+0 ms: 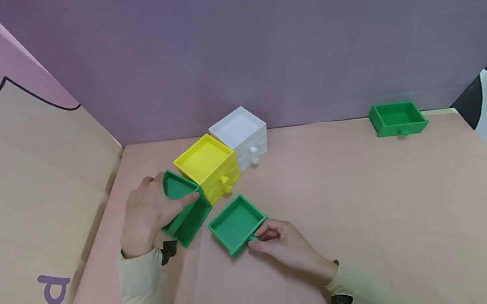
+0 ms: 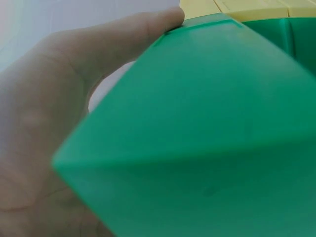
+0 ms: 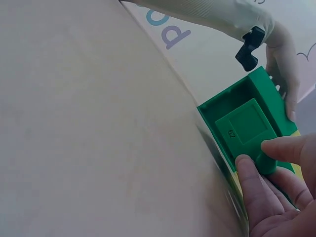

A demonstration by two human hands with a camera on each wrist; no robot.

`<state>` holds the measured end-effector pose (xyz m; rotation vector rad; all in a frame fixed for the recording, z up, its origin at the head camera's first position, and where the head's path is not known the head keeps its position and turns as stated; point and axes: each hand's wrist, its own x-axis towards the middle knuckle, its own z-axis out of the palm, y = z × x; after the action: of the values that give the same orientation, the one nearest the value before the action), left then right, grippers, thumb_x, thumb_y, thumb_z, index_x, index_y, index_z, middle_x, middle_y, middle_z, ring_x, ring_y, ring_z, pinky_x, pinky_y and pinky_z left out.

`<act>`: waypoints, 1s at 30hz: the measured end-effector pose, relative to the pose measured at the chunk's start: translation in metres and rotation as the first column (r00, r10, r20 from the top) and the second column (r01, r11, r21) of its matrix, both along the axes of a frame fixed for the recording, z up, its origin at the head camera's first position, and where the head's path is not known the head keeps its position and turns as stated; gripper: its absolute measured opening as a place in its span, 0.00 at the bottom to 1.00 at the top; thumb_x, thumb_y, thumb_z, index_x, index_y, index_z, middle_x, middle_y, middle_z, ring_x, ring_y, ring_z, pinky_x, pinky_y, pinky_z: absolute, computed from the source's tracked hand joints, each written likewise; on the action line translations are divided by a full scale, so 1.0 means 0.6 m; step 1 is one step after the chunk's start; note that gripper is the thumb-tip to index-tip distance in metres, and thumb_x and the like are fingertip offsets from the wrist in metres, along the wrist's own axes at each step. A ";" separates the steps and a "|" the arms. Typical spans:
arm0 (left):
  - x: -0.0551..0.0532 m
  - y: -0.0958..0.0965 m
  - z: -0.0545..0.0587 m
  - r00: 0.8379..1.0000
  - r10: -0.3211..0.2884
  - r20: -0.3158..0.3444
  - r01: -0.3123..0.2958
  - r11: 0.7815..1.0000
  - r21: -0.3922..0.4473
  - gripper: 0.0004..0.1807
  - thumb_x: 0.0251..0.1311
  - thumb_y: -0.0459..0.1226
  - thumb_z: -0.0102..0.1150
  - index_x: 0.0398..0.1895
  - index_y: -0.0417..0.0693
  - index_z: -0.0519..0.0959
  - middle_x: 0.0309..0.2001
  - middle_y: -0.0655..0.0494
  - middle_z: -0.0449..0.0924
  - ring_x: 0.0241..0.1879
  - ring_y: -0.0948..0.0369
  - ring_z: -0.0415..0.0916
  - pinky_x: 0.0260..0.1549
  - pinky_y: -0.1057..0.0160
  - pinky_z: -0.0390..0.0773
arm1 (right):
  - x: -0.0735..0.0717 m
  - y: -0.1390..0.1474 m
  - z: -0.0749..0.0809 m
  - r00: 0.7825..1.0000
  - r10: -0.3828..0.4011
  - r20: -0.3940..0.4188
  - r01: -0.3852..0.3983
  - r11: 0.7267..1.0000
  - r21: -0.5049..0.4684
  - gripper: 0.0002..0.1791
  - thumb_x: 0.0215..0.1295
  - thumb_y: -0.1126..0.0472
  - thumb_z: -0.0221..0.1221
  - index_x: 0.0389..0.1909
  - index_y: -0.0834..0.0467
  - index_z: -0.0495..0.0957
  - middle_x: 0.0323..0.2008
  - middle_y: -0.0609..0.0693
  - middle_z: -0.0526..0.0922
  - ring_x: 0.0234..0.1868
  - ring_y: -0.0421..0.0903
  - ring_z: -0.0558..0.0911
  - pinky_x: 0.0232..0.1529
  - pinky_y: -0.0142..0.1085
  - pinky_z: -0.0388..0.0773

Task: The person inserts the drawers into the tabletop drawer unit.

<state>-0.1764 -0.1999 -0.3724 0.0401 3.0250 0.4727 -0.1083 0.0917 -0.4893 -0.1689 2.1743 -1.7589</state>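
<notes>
My left hand (image 1: pixel 144 213) grips a green drawer cabinet (image 1: pixel 194 222) across its top, thumb on the edge by the yellow cabinet. The cabinet's open front, with no drawer in it, shows in the right wrist view. My right hand (image 1: pixel 290 244) pinches the small round knob of a green drawer (image 1: pixel 236 222) between thumb and fingers. This drawer is held just right of the green cabinet, its back toward it. From the right wrist, the drawer's underside (image 3: pixel 244 123) shows a raised square and small marks, overlapping the cabinet's opening. Close up, the cabinet's wall (image 2: pixel 197 98) fills the left wrist view.
A yellow cabinet (image 1: pixel 204 160) with two knobs stands right behind the green one. Behind that stands a white cabinet (image 1: pixel 237 130), near the purple back wall (image 1: pixel 285 42). A second green drawer (image 1: pixel 400 116) sits at the far right against the wall. A printed panel (image 1: pixel 27 196) borders the left.
</notes>
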 end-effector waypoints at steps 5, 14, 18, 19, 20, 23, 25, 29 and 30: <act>-0.001 0.001 0.000 1.000 -0.003 -0.006 0.003 1.000 -0.001 0.44 0.59 0.68 0.64 0.60 0.41 0.76 0.47 0.39 0.80 0.42 0.44 0.81 0.39 0.46 0.83 | -0.004 -0.016 -0.002 1.000 -0.010 0.017 0.009 1.000 0.016 0.11 0.64 0.60 0.73 0.41 0.61 0.83 0.40 0.55 0.94 0.44 0.41 0.88 0.52 0.35 0.79; 0.000 0.001 0.001 1.000 0.003 0.005 -0.003 1.000 -0.011 0.46 0.59 0.69 0.64 0.63 0.40 0.75 0.50 0.37 0.80 0.43 0.43 0.79 0.41 0.45 0.82 | -0.010 -0.048 -0.002 1.000 0.008 0.030 -0.008 1.000 0.003 0.10 0.64 0.60 0.73 0.40 0.60 0.83 0.38 0.53 0.93 0.42 0.40 0.87 0.52 0.36 0.80; 0.000 0.001 0.001 1.000 0.010 0.014 -0.010 1.000 -0.011 0.47 0.59 0.70 0.63 0.66 0.40 0.74 0.52 0.36 0.80 0.43 0.42 0.79 0.41 0.44 0.82 | -0.011 -0.064 -0.004 0.999 0.017 0.034 -0.016 1.000 -0.027 0.11 0.63 0.61 0.73 0.40 0.61 0.83 0.37 0.54 0.93 0.40 0.39 0.87 0.49 0.34 0.80; 0.000 0.000 0.001 1.000 0.011 0.014 -0.010 1.000 -0.011 0.48 0.59 0.70 0.63 0.67 0.40 0.74 0.52 0.36 0.80 0.44 0.42 0.79 0.42 0.44 0.82 | -0.011 -0.067 -0.004 0.999 0.022 0.033 -0.021 0.999 -0.034 0.11 0.63 0.61 0.73 0.40 0.61 0.83 0.37 0.54 0.93 0.39 0.39 0.87 0.49 0.33 0.80; 0.001 0.000 0.001 1.000 0.011 0.015 -0.011 1.000 -0.012 0.48 0.59 0.70 0.63 0.67 0.41 0.74 0.52 0.36 0.80 0.44 0.42 0.79 0.43 0.43 0.82 | -0.011 -0.070 -0.004 0.999 0.028 0.028 -0.027 0.999 -0.038 0.10 0.63 0.61 0.73 0.40 0.61 0.84 0.37 0.54 0.93 0.39 0.39 0.87 0.49 0.33 0.80; 0.001 0.001 0.000 1.000 0.009 0.013 -0.009 1.000 -0.012 0.48 0.59 0.70 0.63 0.67 0.41 0.74 0.54 0.35 0.80 0.45 0.41 0.80 0.44 0.42 0.82 | -0.012 -0.078 -0.003 0.999 0.048 0.020 -0.047 0.998 -0.042 0.10 0.63 0.61 0.73 0.40 0.61 0.84 0.38 0.54 0.93 0.40 0.39 0.87 0.50 0.32 0.80; 0.001 0.001 0.000 1.000 0.008 0.011 -0.007 1.000 -0.017 0.49 0.59 0.70 0.63 0.68 0.41 0.74 0.55 0.34 0.80 0.46 0.40 0.80 0.46 0.40 0.82 | -0.013 -0.081 -0.003 0.998 0.057 0.021 -0.056 0.997 -0.044 0.10 0.63 0.60 0.73 0.40 0.60 0.84 0.37 0.54 0.93 0.40 0.39 0.87 0.49 0.31 0.80; 0.001 0.002 0.000 1.000 0.009 0.008 -0.009 1.000 -0.019 0.49 0.59 0.70 0.63 0.69 0.40 0.73 0.56 0.34 0.79 0.46 0.40 0.80 0.46 0.41 0.82 | -0.020 -0.087 -0.004 0.998 0.063 0.017 -0.062 0.997 -0.046 0.10 0.63 0.60 0.73 0.39 0.60 0.84 0.36 0.53 0.93 0.39 0.39 0.87 0.48 0.30 0.79; 0.001 0.001 0.000 1.000 0.009 0.007 -0.009 1.000 -0.019 0.49 0.59 0.70 0.63 0.69 0.40 0.73 0.55 0.34 0.80 0.46 0.40 0.80 0.46 0.41 0.82 | -0.022 -0.088 -0.005 0.998 0.061 0.013 -0.061 0.997 -0.045 0.10 0.63 0.60 0.73 0.38 0.60 0.84 0.36 0.53 0.93 0.39 0.39 0.87 0.47 0.30 0.79</act>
<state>-0.1757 -0.1991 -0.3721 0.0238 3.0232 0.4443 -0.1214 0.0386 -0.4925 -0.2303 2.0983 -1.7702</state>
